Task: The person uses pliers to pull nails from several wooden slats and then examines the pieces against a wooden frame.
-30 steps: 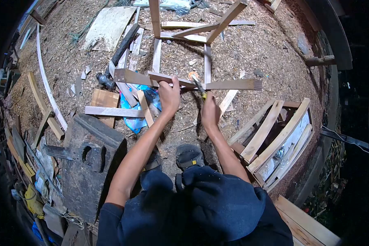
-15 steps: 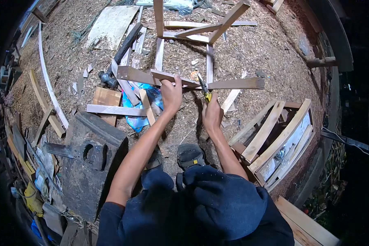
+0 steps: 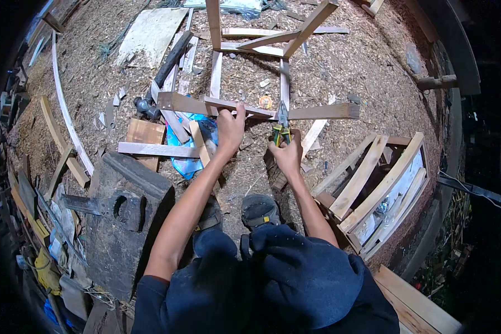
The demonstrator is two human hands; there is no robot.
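My left hand (image 3: 230, 129) is closed around a short wooden strip (image 3: 236, 106) that slants across the near end of a wooden frame (image 3: 252, 50). My right hand (image 3: 288, 155) grips pliers (image 3: 283, 119) with yellow-green and black handles, their jaws pointing away from me. The jaws are at the right end of the strip, by the frame's near right leg (image 3: 325, 112). Whether they bite on anything is too small to tell. The near left leg (image 3: 183, 103) sticks out beyond my left hand.
A hammer (image 3: 147, 107) lies left of the frame, near wood offcuts and a blue plastic bag (image 3: 186, 166). A heavy dark block (image 3: 122, 222) stands by my left arm. A slatted wooden piece (image 3: 373, 189) lies at right. Wood chips cover the ground.
The pliers have turned from side-on to flat, with both handles now showing, and their jaws have shifted slightly right. My left hand stays on the strip.
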